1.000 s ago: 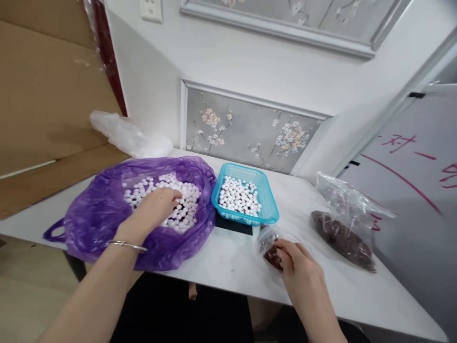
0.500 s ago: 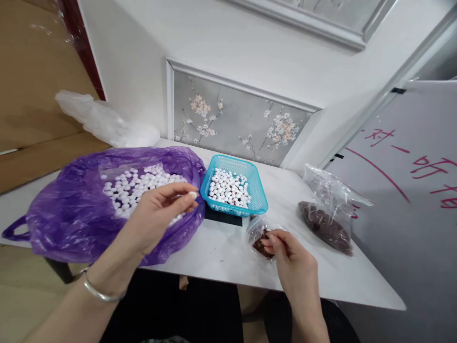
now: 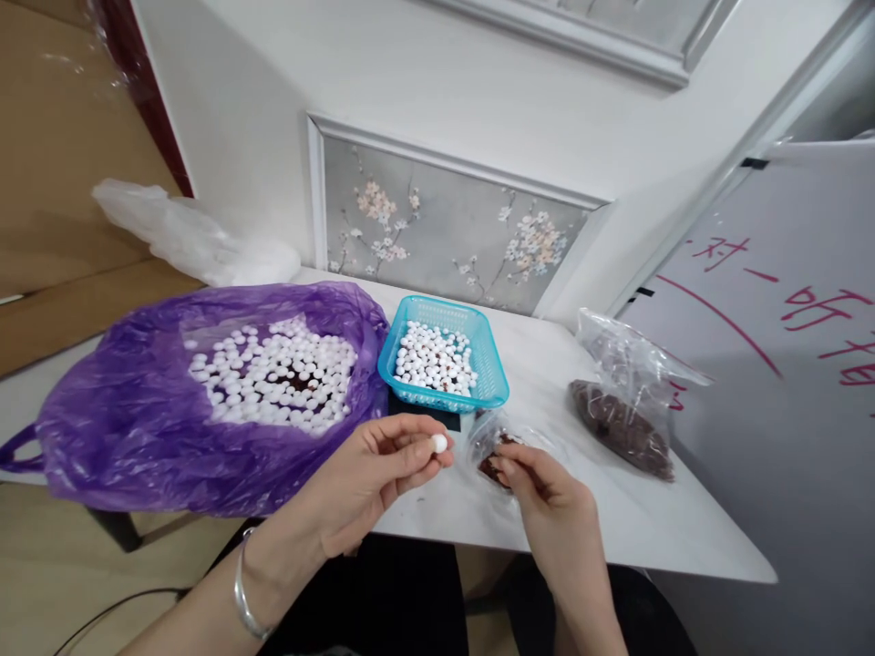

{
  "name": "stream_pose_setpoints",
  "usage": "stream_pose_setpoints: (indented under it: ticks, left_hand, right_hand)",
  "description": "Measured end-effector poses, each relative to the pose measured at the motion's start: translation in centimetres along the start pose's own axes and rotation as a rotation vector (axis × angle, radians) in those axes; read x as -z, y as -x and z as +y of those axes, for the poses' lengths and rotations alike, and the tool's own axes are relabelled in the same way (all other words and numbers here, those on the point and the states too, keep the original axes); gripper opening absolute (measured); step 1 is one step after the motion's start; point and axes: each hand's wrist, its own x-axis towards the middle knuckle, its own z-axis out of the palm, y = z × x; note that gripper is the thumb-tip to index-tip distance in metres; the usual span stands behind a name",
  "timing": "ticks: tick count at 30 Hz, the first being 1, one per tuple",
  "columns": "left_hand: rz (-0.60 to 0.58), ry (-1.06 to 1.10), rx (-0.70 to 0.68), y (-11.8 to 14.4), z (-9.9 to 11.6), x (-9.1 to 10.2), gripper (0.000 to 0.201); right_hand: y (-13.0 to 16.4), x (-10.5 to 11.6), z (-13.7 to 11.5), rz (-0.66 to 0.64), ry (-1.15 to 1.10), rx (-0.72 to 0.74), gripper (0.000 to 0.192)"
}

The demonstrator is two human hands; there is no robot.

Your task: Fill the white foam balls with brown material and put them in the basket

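1. And here's the left hand [image 3: 373,474], out over the table [image 3: 684,538], thumb and fingertips pinched on a single white ball [image 3: 438,444]!
2. That ball sits right at the fingertips, in front of the blue basket [image 3: 504,383] and near the right hand [image 3: 557,519].
3. Over to the right hand: fingers drawn in narrow, tips at the small clear bag [image 3: 482,428], right by its dark brown bits [image 3: 490,468]. Whether they grip anything, I cannot tell.
4. Big crowd on the left! The purple bag [image 3: 129,401] lies spread wide, a mass of loose white balls [image 3: 252,383] in its opening, with a brown patch showing among them.
5. Centre stage, the basket holds its own batch of balls [image 3: 434,360], brown specks between them, a flat black piece [image 3: 444,419] poking out below its front edge.
6. Far right, a larger clear bag [image 3: 622,433] slumps on the table, brown contents settled low, close to the whiteboard [image 3: 786,419].
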Motion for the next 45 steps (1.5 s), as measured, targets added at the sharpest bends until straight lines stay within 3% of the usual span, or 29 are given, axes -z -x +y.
stream_pose_setpoints:
  ticks: [7, 18, 25, 33, 45]
  left_hand:
    - [0.003, 0.008, 0.058, -0.4, -1.2, -0.6, 0.012]
    - [0.019, -0.003, 0.094, -0.4, -1.5, -1.2, 0.012]
    - [0.008, 0.057, 0.082, -0.2, -1.9, -1.7, 0.015]
    - [-0.010, 0.058, 0.042, 0.2, -1.4, -1.8, 0.014]
    - [-0.001, -0.038, -0.025, 0.2, -1.6, -1.9, 0.012]
  right_hand:
    - [0.0, 0.2, 0.0, 0.028, 0.032, 0.027, 0.024]
    - [0.0, -0.4, -0.4, 0.035, -0.054, 0.044, 0.022]
    - [2.1, -0.8, -3.4, -0.075, -0.130, 0.230, 0.023]
    - [3.6, -3.1, -4.8, 0.058, -0.044, 0.427, 0.017]
    - [3.7, -3.9, -4.9, 0.210, 0.164, 0.613, 0.017]
